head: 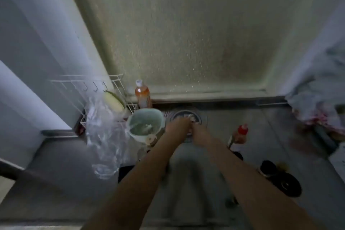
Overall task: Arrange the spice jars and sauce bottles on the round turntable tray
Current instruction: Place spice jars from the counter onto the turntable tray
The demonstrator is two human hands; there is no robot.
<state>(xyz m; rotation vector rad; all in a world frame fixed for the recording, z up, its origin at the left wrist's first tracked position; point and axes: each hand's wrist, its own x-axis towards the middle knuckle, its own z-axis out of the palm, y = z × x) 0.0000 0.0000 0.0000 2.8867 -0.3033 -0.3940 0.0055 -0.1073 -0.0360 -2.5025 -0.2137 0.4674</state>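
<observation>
- Both arms are reaching forward over a grey counter (61,170); the picture is blurred.
- The left hand (178,125) and right hand (198,132) are meeting at a dark round tray (186,115) by the back wall; I cannot tell whether either is gripping anything.
- A red-capped bottle (240,134) is standing right of the hands.
- An orange bottle (142,94) is standing behind a pale green tub (145,123), left of the tray.

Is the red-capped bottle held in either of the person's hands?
No, the red-capped bottle stands alone right of both hands, left hand and right hand, which meet at the round tray.
</observation>
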